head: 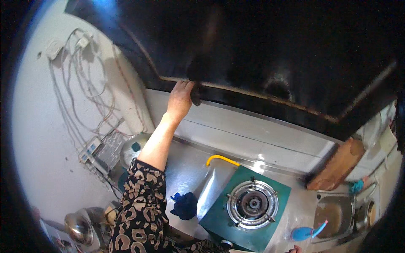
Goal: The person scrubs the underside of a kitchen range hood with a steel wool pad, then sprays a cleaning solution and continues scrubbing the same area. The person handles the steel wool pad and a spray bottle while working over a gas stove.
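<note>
My left hand [181, 98] is raised to the front of a black range hood [253, 69]. Its fingers close around a dark cloth or pad [196, 94], pressed at the hood's pale lower rim; its exact kind is hard to tell. Only some fingertips of my right hand [295, 249] show at the bottom edge, near a blue plastic brush or scoop [302, 234], so its grip is hidden. Below the raised arm lies a crumpled dark blue cloth [184, 205] on the steel counter [183, 167].
A green single-burner gas stove [215, 215] with a yellow hose [218, 156] stands on the counter. Rightward are a wooden cutting board [338, 164] and a steel sink [330, 218]. At left are a lidded pot [126, 151], a power strip [90, 150], hanging cables [72, 95] and a steel kettle [79, 226].
</note>
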Demonstrator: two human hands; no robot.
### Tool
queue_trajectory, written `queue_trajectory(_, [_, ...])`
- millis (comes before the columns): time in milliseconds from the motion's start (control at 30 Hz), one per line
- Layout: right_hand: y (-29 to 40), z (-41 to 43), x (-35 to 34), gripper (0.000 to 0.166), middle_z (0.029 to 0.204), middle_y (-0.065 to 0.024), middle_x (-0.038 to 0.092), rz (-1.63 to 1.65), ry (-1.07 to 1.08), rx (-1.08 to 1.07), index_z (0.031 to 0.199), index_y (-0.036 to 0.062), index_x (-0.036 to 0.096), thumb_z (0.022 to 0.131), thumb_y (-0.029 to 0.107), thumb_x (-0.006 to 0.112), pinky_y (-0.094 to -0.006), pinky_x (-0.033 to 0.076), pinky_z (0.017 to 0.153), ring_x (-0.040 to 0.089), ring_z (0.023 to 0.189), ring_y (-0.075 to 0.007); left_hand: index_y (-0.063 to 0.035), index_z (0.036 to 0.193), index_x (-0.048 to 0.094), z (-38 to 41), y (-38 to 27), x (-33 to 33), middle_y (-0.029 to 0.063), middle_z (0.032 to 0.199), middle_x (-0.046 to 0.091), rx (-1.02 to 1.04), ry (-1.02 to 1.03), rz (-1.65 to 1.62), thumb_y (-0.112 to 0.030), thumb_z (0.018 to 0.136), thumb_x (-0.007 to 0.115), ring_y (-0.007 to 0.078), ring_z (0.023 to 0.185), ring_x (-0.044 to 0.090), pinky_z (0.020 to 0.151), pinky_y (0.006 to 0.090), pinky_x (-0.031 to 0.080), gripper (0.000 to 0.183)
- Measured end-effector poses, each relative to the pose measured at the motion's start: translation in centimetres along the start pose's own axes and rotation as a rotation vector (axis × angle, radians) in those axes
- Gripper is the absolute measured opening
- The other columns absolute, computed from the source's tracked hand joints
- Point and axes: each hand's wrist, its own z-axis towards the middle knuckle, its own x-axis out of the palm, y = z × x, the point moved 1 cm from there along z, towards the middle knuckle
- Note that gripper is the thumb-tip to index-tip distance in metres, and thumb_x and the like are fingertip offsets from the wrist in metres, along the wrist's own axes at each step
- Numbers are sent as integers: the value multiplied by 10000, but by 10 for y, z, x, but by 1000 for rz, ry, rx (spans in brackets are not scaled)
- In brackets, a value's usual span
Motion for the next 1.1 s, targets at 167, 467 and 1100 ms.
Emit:
queue_trajectory(167, [17, 13, 24, 247, 634, -55, 559, -157, 3, -175, 1004, -14, 620, 855, 139, 499, -297, 427, 492, 522, 529, -147, -23, 990, 570, -14, 89, -25, 179, 983, 591, -88, 37, 146, 92, 637, 573, 367, 931, 538, 798, 425, 468, 372])
queue_trajectory(467, [23, 6, 40, 263, 629, -84, 576, -302, 51, -241, 960, -35, 626, 851, 174, 511, -333, 433, 515, 526, 534, -164, -17, 998, 590, -16, 95, -11, 186, 938, 605, -352, -123, 67, 90, 656, 563, 363, 889, 547, 770, 438, 468, 359])
queue_trajectory(1100, [39, -5, 52, 194, 635, -75, 567, -237, 90, -210, 847, -21, 588, 856, 148, 493, -321, 437, 524, 512, 525, -169, -24, 990, 598, -14, 76, -5, 226, 920, 599, -542, -193, -322, 49, 747, 555, 409, 854, 555, 747, 461, 464, 257])
